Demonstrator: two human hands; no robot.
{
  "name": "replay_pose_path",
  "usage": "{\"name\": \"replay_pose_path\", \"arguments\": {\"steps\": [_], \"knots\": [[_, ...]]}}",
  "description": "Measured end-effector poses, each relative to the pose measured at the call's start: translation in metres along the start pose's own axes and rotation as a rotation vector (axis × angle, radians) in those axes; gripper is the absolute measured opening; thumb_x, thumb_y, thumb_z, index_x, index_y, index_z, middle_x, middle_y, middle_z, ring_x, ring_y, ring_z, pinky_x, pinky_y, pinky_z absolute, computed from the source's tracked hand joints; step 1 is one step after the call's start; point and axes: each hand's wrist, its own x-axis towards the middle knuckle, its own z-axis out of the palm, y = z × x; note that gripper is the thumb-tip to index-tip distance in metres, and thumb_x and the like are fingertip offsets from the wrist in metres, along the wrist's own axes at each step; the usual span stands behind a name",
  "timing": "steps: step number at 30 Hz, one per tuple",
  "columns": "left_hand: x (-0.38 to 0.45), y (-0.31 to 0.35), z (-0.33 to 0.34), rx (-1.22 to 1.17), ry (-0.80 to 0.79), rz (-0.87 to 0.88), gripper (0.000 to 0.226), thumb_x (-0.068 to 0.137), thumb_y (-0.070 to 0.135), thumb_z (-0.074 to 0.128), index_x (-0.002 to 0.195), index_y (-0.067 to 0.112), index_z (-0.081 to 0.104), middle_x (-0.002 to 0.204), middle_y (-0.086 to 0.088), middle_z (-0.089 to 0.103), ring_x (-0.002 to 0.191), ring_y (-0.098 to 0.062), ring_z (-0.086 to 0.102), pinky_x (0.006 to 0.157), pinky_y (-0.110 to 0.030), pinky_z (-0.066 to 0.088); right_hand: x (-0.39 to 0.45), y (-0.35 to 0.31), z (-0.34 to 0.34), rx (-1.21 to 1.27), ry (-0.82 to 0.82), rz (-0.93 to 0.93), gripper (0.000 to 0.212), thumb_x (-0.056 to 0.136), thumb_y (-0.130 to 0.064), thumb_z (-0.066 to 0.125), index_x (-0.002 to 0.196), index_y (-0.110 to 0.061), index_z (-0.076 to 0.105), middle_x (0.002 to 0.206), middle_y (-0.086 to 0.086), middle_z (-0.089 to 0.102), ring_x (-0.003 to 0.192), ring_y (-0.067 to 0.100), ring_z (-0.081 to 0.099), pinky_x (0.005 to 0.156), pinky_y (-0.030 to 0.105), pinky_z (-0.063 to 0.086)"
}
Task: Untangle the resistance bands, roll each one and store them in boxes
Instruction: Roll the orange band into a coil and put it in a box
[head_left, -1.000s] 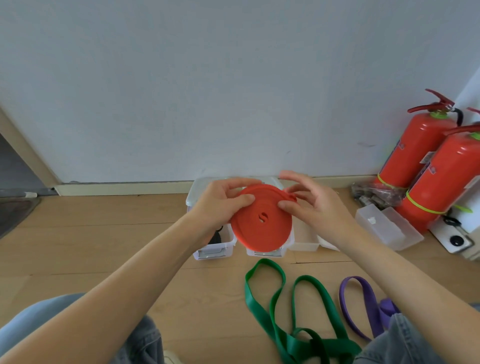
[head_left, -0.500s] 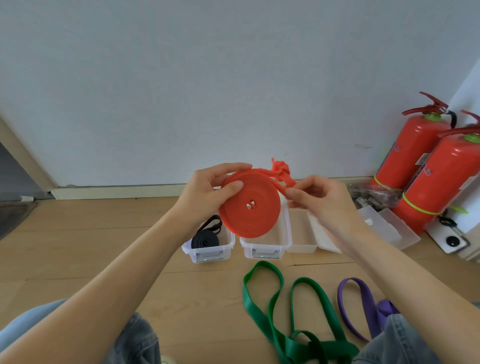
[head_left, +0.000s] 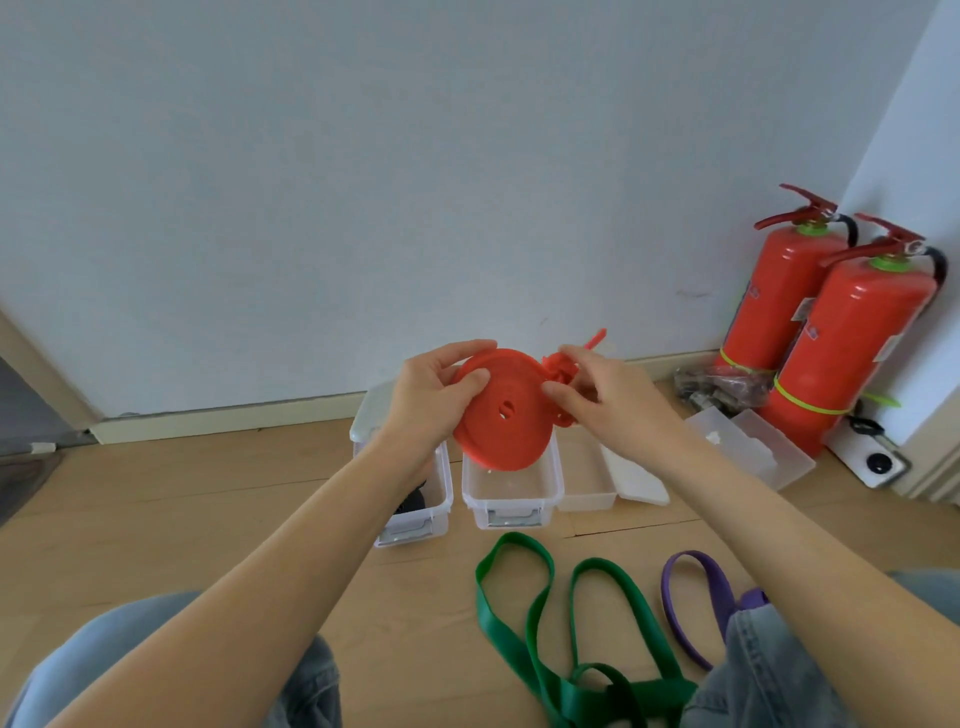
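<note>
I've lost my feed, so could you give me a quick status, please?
Left hand grips red roll. Right hand pinches its loose end. Empty box below, nothing blocking.

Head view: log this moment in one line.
left hand: grips rolled red rubber band | right hand: pinches its tail | above clear plastic box

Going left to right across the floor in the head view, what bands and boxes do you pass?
Left box → middle box holding nothing visible → green band → lidless box → purple band → clear box beside the fire extinguishers.
</note>
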Motion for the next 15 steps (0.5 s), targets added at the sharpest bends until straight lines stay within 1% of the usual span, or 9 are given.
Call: {"name": "replay_pose_path", "arguments": {"steps": [2,3,4,5,7,9,11,13,15], "knots": [[-0.003,0.002,0.009,0.072,-0.011,0.021,0.029,0.089,0.003,0.055,0.099,0.028,0.065,0.088,-0.002,0.069,0.072,-0.011,0.063,0.069,-0.023,0.054,-0.004,0.006,0.001,0.028,-0.070,0.051,0.023,0.087,-0.036,0.062,0.102,-0.019,0.055,0.074,-0.012,0.058,0.070,0.008,0.055,0.061,0.017,0.039],[-0.003,0.003,0.013,0.099,-0.009,0.026,0.029,0.089,0.004,0.055,0.098,0.030,0.065,0.087,-0.001,0.069,0.071,-0.010,0.063,0.068,-0.022,0.053,-0.006,0.009,0.002,0.082,-0.082,0.072,0.024,0.085,-0.035,0.064,0.101,-0.020,0.054,0.076,-0.014,0.056,0.070,0.008,0.054,0.063,0.021,0.039],[-0.004,0.004,0.016,0.126,-0.004,0.029,0.030,0.089,0.004,0.055,0.097,0.031,0.065,0.086,-0.001,0.069,0.070,-0.009,0.062,0.067,-0.021,0.053,-0.008,0.011,0.004,0.133,-0.083,0.084,0.027,0.085,-0.034,0.065,0.106,-0.020,0.055,0.080,-0.014,0.056,0.072,0.007,0.053,0.065,0.023,0.039],[-0.004,0.004,0.019,0.149,0.002,0.028,0.030,0.089,0.003,0.055,0.096,0.031,0.065,0.087,-0.002,0.069,0.071,-0.009,0.062,0.069,-0.022,0.053,-0.009,0.013,0.005,0.163,-0.083,0.092,0.035,0.085,-0.033,0.066,0.115,-0.019,0.054,0.088,-0.013,0.058,0.076,0.007,0.053,0.070,0.024,0.039],[-0.004,0.002,0.023,0.180,0.017,0.014,0.030,0.089,0.003,0.055,0.098,0.029,0.065,0.093,-0.007,0.069,0.077,-0.014,0.062,0.077,-0.030,0.053,-0.008,0.016,0.007,0.174,-0.098,0.099,0.049,0.086,-0.033,0.065,0.130,-0.019,0.048,0.108,-0.008,0.058,0.094,0.010,0.053,0.077,0.021,0.035],[-0.002,-0.004,0.029,0.200,0.020,0.003,0.030,0.088,0.002,0.055,0.101,0.027,0.065,0.098,-0.010,0.069,0.087,-0.022,0.064,0.086,-0.038,0.053,-0.004,0.020,0.012,0.148,-0.110,0.108,0.052,0.086,-0.035,0.064,0.133,-0.019,0.046,0.120,-0.001,0.058,0.110,0.015,0.052,0.079,0.020,0.032],[0.004,-0.013,0.035,0.219,0.016,-0.015,0.029,0.089,0.003,0.055,0.103,0.026,0.065,0.102,-0.011,0.070,0.093,-0.027,0.065,0.088,-0.043,0.052,0.000,0.026,0.017,0.093,-0.129,0.152,0.056,0.087,-0.035,0.062,0.137,-0.018,0.043,0.128,0.003,0.055,0.119,0.021,0.049,0.080,0.019,0.030],[0.014,-0.021,0.041,0.234,-0.008,-0.020,0.030,0.089,0.004,0.055,0.101,0.030,0.064,0.103,-0.011,0.070,0.091,-0.026,0.065,0.088,-0.044,0.052,0.004,0.034,0.019,0.077,-0.133,0.204,0.057,0.088,-0.034,0.061,0.139,-0.018,0.040,0.132,0.004,0.052,0.123,0.022,0.046,0.079,0.018,0.027],[0.025,-0.028,0.049,0.228,-0.058,-0.003,0.032,0.089,0.003,0.055,0.100,0.032,0.064,0.103,-0.008,0.070,0.095,-0.025,0.064,0.090,-0.043,0.051,0.007,0.045,0.015,0.055,-0.132,0.228,0.053,0.087,-0.030,0.062,0.136,-0.017,0.044,0.130,0.007,0.051,0.123,0.024,0.044,0.083,0.019,0.028]]}}
